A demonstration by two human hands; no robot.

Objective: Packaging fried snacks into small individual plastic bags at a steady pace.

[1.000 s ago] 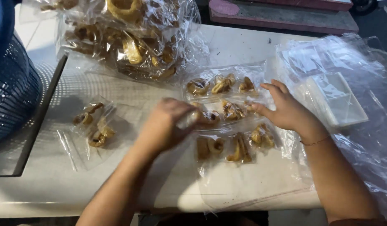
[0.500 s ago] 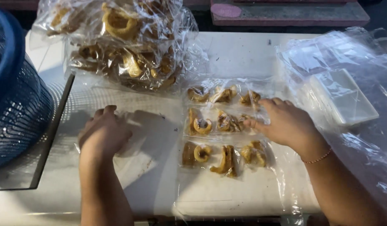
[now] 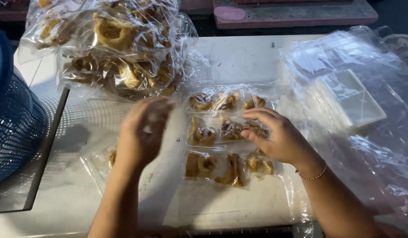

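Head view: my right hand (image 3: 279, 139) lies flat, fingers spread loose, on the clear plastic packets of golden fried ring snacks (image 3: 226, 136) at frame centre. They look light, crinkly, slippery and brittle inside, best pinched by an edge. My left hand (image 3: 144, 132), centre-left, is raised and blurred; can't tell its grip.

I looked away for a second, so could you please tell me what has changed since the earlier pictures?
The left hand went left to the small packet, then lifted off it, back toward the packet rows. The right hand stayed resting on the rows; the big bag stayed put.
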